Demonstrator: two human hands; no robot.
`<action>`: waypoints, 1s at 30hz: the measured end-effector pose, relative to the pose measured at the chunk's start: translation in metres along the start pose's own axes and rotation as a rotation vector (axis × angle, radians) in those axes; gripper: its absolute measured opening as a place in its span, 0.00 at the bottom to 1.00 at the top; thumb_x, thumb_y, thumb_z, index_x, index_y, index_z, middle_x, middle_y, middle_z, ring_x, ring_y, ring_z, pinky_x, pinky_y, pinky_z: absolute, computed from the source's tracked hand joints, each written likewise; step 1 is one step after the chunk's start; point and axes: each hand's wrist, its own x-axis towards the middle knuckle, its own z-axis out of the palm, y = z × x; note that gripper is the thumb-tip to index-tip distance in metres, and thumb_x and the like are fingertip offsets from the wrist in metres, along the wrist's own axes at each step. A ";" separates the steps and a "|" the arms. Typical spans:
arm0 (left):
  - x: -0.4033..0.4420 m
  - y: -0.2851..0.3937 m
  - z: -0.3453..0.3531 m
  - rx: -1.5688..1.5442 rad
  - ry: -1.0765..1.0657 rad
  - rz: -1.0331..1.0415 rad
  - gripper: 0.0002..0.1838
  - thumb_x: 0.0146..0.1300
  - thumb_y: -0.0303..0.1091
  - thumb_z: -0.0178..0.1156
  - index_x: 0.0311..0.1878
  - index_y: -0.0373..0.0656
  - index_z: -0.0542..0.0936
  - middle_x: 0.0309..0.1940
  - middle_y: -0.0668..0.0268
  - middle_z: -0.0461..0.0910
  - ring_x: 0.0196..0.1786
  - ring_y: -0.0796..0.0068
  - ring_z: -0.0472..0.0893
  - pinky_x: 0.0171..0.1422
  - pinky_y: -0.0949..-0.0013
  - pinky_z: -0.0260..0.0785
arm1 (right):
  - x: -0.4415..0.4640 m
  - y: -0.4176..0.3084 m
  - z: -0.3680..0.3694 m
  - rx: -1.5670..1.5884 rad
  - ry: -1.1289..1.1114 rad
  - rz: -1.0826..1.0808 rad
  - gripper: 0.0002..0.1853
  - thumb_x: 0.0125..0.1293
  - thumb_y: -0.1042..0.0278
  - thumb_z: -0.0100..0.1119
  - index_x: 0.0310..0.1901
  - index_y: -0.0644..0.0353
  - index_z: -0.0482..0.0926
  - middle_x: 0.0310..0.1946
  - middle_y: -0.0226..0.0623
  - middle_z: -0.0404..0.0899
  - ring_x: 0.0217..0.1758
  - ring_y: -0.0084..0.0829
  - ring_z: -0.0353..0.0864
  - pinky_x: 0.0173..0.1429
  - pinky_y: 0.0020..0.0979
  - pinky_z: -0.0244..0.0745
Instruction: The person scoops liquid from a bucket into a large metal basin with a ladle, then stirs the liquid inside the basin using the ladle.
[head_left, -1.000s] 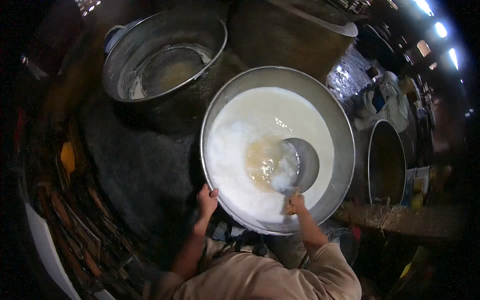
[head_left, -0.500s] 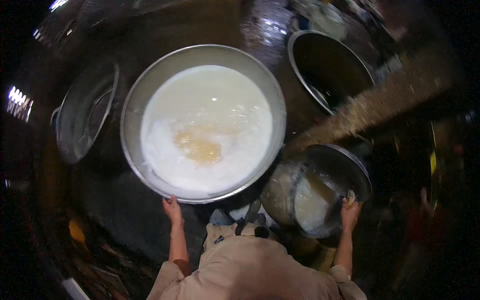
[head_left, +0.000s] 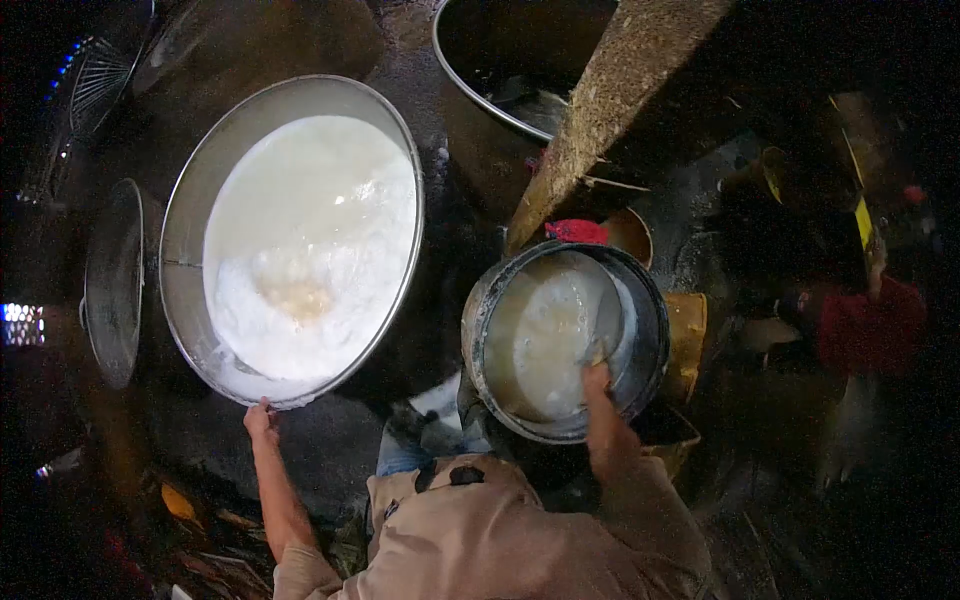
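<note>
A wide metal basin (head_left: 180,240) holds white liquid with foam and a yellowish patch near its front. My left hand (head_left: 262,420) is closed on the basin's front rim. To the right stands a dark-rimmed bucket (head_left: 655,345) with cloudy, pale liquid inside. Over its right side my right hand (head_left: 597,378) grips the handle of a round metal scoop (head_left: 606,315). The scoop is inside the bucket, tilted, and its lower part is hard to tell from the liquid.
Another basin (head_left: 112,290) stands at the far left. A large dark vat (head_left: 447,65) is at the top, beside a wooden beam (head_left: 630,70). Red cloth (head_left: 577,232) lies behind the bucket. A person in red (head_left: 870,320) is at the right.
My right hand has moved the scoop from the wide basin rightward to the bucket. The view has turned right, and my left hand has stayed on the basin's rim.
</note>
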 end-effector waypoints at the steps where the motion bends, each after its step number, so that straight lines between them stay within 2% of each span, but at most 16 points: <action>1: -0.011 0.012 0.008 0.121 0.096 -0.060 0.08 0.59 0.30 0.58 0.28 0.45 0.68 0.15 0.70 0.67 0.15 0.76 0.67 0.16 0.70 0.57 | -0.003 0.005 0.029 0.196 -0.084 0.049 0.16 0.53 0.65 0.60 0.40 0.66 0.75 0.29 0.44 0.78 0.28 0.42 0.79 0.35 0.40 0.75; 4: -0.024 0.018 0.009 0.051 0.052 -0.080 0.08 0.57 0.27 0.58 0.26 0.46 0.69 0.14 0.70 0.66 0.14 0.77 0.66 0.16 0.71 0.56 | 0.006 0.024 0.098 0.648 -0.317 0.180 0.09 0.53 0.66 0.59 0.32 0.63 0.76 0.22 0.40 0.76 0.20 0.37 0.75 0.25 0.38 0.73; 6: -0.012 0.015 0.009 0.013 0.138 -0.080 0.09 0.56 0.25 0.58 0.24 0.46 0.69 0.14 0.70 0.66 0.14 0.77 0.65 0.16 0.71 0.54 | 0.019 0.035 0.135 0.792 -0.424 0.243 0.03 0.53 0.75 0.54 0.26 0.65 0.72 0.18 0.41 0.72 0.14 0.34 0.71 0.19 0.36 0.70; 7: -0.007 0.013 0.008 -0.006 0.177 -0.081 0.10 0.56 0.24 0.57 0.22 0.46 0.69 0.14 0.70 0.66 0.13 0.77 0.65 0.16 0.71 0.53 | 0.012 0.029 0.136 0.785 -0.486 0.190 0.03 0.52 0.76 0.54 0.26 0.65 0.72 0.17 0.40 0.71 0.14 0.34 0.70 0.19 0.35 0.69; 9: -0.014 0.018 0.015 -0.019 0.181 -0.031 0.11 0.55 0.23 0.58 0.21 0.45 0.69 0.14 0.70 0.66 0.13 0.78 0.63 0.15 0.71 0.52 | -0.010 0.010 0.123 0.775 -0.607 0.077 0.03 0.52 0.76 0.55 0.25 0.64 0.71 0.16 0.37 0.69 0.13 0.32 0.68 0.18 0.35 0.67; 12: -0.018 0.018 0.015 -0.090 0.165 -0.020 0.10 0.54 0.22 0.57 0.20 0.44 0.69 0.14 0.70 0.66 0.12 0.78 0.62 0.15 0.71 0.51 | -0.027 -0.003 0.093 0.861 -0.689 0.079 0.04 0.51 0.77 0.55 0.24 0.63 0.70 0.16 0.38 0.69 0.13 0.32 0.69 0.18 0.34 0.67; 15: -0.015 0.016 0.015 -0.090 0.176 -0.044 0.10 0.53 0.21 0.57 0.20 0.43 0.70 0.14 0.69 0.67 0.12 0.77 0.62 0.15 0.71 0.51 | -0.064 -0.032 0.034 0.755 -0.707 0.147 0.04 0.50 0.76 0.57 0.24 0.63 0.71 0.16 0.38 0.70 0.14 0.32 0.70 0.18 0.34 0.68; 19: -0.033 0.029 0.026 0.069 0.263 -0.079 0.11 0.53 0.22 0.58 0.19 0.43 0.69 0.14 0.69 0.67 0.12 0.77 0.63 0.15 0.70 0.51 | -0.059 -0.005 0.009 0.687 -0.735 0.019 0.04 0.50 0.76 0.57 0.26 0.63 0.72 0.16 0.38 0.70 0.16 0.32 0.71 0.20 0.33 0.68; 21: -0.012 0.009 0.013 0.006 0.184 0.023 0.11 0.53 0.23 0.59 0.19 0.42 0.69 0.14 0.69 0.67 0.13 0.76 0.64 0.15 0.70 0.51 | -0.056 0.013 -0.010 0.736 -0.800 -0.020 0.04 0.51 0.75 0.57 0.27 0.63 0.72 0.16 0.37 0.70 0.17 0.32 0.72 0.21 0.34 0.69; 24: -0.010 0.007 0.009 -0.025 0.099 0.080 0.11 0.53 0.23 0.59 0.19 0.42 0.70 0.14 0.69 0.67 0.14 0.76 0.65 0.17 0.70 0.53 | -0.048 0.031 -0.054 0.765 -1.066 0.187 0.04 0.52 0.73 0.58 0.27 0.63 0.73 0.19 0.37 0.72 0.20 0.34 0.74 0.23 0.36 0.70; 27: -0.025 0.014 0.014 0.096 0.117 0.162 0.11 0.52 0.23 0.60 0.18 0.41 0.69 0.15 0.69 0.68 0.15 0.76 0.66 0.18 0.70 0.53 | -0.065 0.036 -0.105 0.279 -0.955 -0.610 0.10 0.58 0.63 0.55 0.32 0.62 0.74 0.26 0.38 0.74 0.25 0.35 0.74 0.29 0.34 0.70; 29: -0.027 0.015 0.013 0.163 0.144 0.200 0.10 0.52 0.24 0.60 0.19 0.39 0.70 0.16 0.67 0.70 0.17 0.76 0.67 0.20 0.70 0.55 | -0.065 0.041 -0.127 -0.521 -0.548 -0.985 0.16 0.62 0.57 0.53 0.39 0.64 0.75 0.26 0.36 0.74 0.28 0.31 0.76 0.32 0.33 0.70; 30: -0.026 0.014 0.012 0.164 0.153 0.198 0.09 0.52 0.24 0.60 0.20 0.37 0.71 0.17 0.66 0.71 0.18 0.76 0.68 0.21 0.69 0.57 | -0.071 0.045 -0.134 -0.265 -0.582 -0.704 0.15 0.62 0.59 0.54 0.39 0.64 0.75 0.26 0.35 0.73 0.28 0.31 0.76 0.32 0.34 0.71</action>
